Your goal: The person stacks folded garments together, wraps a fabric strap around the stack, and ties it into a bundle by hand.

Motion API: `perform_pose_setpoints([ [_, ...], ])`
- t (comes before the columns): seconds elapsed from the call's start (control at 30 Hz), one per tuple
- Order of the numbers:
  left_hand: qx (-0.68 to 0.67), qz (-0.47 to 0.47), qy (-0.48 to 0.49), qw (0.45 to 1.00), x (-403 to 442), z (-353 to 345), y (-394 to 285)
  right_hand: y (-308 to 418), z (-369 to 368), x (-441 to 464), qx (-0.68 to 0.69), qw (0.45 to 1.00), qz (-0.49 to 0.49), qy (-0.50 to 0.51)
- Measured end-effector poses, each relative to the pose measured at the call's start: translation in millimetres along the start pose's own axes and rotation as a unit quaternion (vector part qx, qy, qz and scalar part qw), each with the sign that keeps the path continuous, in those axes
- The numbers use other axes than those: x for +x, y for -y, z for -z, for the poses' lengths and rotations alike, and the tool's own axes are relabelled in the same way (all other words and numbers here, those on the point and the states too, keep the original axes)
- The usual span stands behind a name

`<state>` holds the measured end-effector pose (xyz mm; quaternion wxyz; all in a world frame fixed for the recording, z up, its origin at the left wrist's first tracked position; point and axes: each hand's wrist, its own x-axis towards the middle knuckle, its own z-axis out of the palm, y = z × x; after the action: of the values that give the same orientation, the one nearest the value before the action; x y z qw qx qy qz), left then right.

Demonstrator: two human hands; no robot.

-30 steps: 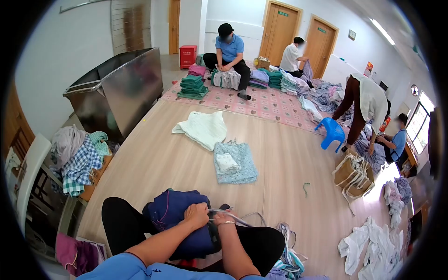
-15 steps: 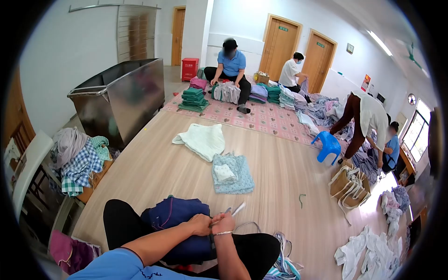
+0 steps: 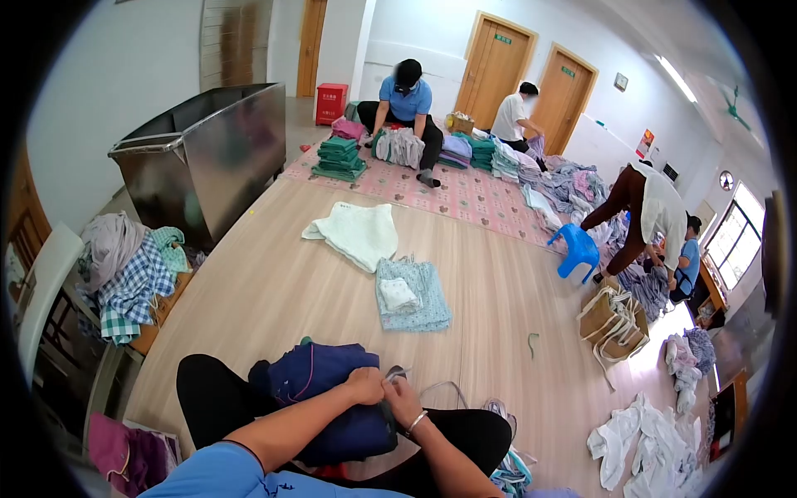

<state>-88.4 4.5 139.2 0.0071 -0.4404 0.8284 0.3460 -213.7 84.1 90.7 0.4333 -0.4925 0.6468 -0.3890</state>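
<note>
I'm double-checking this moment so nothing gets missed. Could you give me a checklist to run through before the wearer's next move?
1. Bundle supported between the legs: ok.
2. Strip at the right hand: ok, pinched in the fingers.
3. Left hand gripping the strip too: cannot tell, its fingers are hidden.
4. Knot finished: cannot tell, the hands cover that spot.
5. Loose ties beside the knee untangled: not ok, they lie jumbled.
6. Folded cloth apart from the hands: ok, it lies ahead.
</note>
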Motion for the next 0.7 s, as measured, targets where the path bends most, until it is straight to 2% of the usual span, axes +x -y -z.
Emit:
perform_pose_setpoints([
  [0.07,0.006,0.009,0.008,1.0,1,3,0,9,-7,-11,0.086,0.99,0.037,-0.1],
  [0.1,-0.006,0.015,0.022,1.0,1,6,1,5,-7,-11,0.089,0.99,0.037,-0.1],
  [0.17,-0.014,0.02,0.038,0.999,2,10,1,-8,-4,-14,0.103,0.99,-0.045,-0.087],
  [0.2,-0.056,0.037,0.053,0.996,1,11,1,-5,-5,-18,0.105,0.989,-0.047,-0.09],
  [0.27,-0.094,0.053,0.074,0.991,2,12,-1,0,-7,-30,0.286,0.952,-0.105,-0.023],
  [0.3,-0.089,0.055,0.08,0.991,2,13,-2,19,-3,-37,0.3,0.945,-0.131,-0.009],
  [0.33,-0.085,0.058,0.085,0.991,1,14,-3,15,-3,-36,0.305,0.943,-0.133,-0.013],
  [0.4,-0.079,0.062,0.084,0.991,-1,14,-7,6,-4,-28,0.292,0.945,-0.142,0.045],
  [0.43,-0.061,0.067,0.066,0.994,-3,15,-10,11,2,-25,0.229,0.957,-0.161,0.074],
  [0.47,-0.043,0.07,0.048,0.995,-3,15,-12,9,1,-21,0.233,0.957,-0.16,0.072],
  [0.5,-0.04,0.069,0.049,0.996,-1,11,-11,4,-1,-13,0.199,0.972,-0.103,0.068],
  [0.57,-0.021,0.025,-0.029,0.999,2,-1,-6,-6,-6,1,0.179,0.98,-0.028,0.077],
  [0.6,-0.02,0.024,-0.028,0.999,1,-1,-7,-5,-5,1,0.18,0.98,-0.029,0.076],
  [0.67,0.018,-0.081,-0.027,0.996,-3,-1,-8,0,-4,4,0.125,0.991,-0.004,0.042],
  [0.7,0.019,-0.08,-0.025,0.996,-5,0,-10,-9,-8,7,0.126,0.991,-0.004,0.042],
])
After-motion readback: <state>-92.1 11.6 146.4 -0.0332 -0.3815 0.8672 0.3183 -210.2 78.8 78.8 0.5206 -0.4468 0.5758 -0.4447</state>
